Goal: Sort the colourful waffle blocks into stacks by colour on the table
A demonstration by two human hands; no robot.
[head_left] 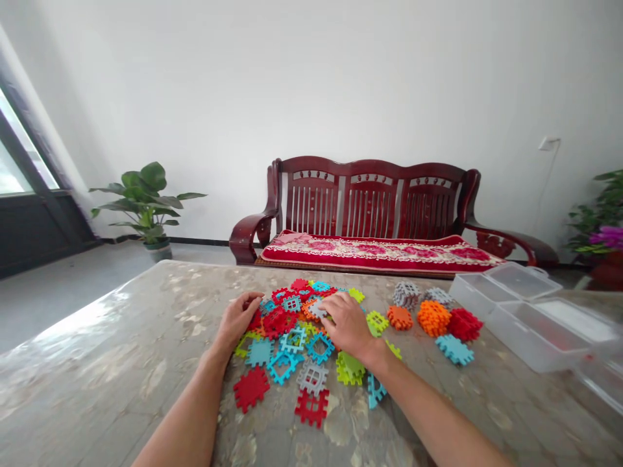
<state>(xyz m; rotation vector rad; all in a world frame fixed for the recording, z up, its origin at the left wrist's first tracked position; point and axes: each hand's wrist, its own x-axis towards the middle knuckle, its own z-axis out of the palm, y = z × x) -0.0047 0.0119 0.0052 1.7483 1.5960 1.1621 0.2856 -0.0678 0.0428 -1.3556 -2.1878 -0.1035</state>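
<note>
Tiles [281,321], notched, multicoloured: heaped on table [146,370] between the hands; probably light, stiff plastic, best pinched by opposite edges. Right hand [350,325]: fingers partly closed at grey tile [317,307], hold unclear. Left hand [237,318]: loosely curled at their left edge, hold indiscernible.

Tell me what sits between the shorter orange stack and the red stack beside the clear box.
The taller orange stack lies between them, as the head view shows.

Home living room: carved wooden sofa [374,194], potted plant [146,201], covered table [160,383].
</note>
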